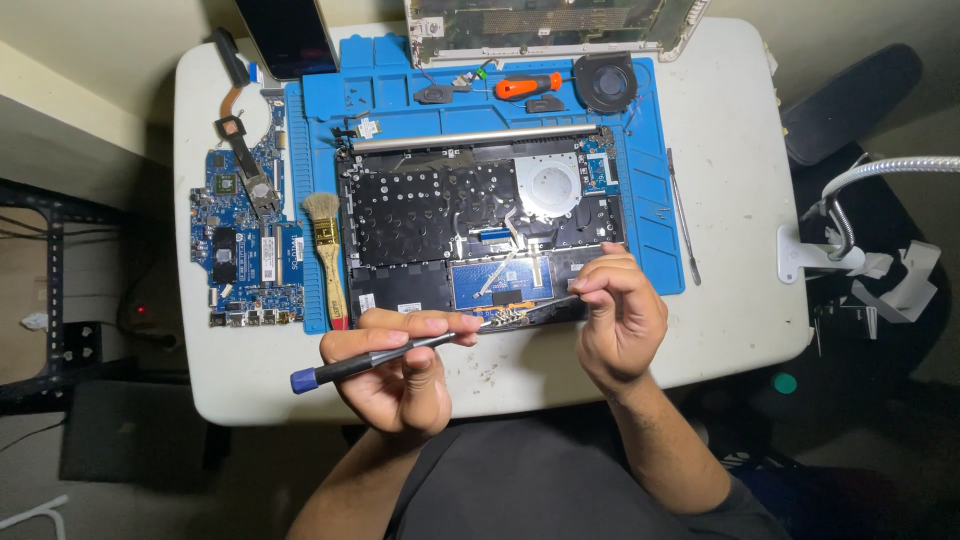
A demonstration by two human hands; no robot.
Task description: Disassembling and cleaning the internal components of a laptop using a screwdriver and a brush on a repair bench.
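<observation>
An opened laptop base (480,225) lies on a blue work mat (655,230), its inner parts and blue touchpad board (500,283) exposed. My left hand (395,370) holds a black screwdriver with a blue end cap (370,362), its tip pointing right toward the laptop's front edge. My right hand (618,315) pinches a thin dark strip or cable (545,308) at that front edge, close to the screwdriver tip.
A blue circuit board (245,250) with a heat pipe lies left of the mat, beside a wooden brush (328,260). An orange-handled screwdriver (528,87), a round fan (605,82) and small parts sit at the mat's top. A metal pry tool (683,215) lies right. A lamp arm (860,200) stands farther right.
</observation>
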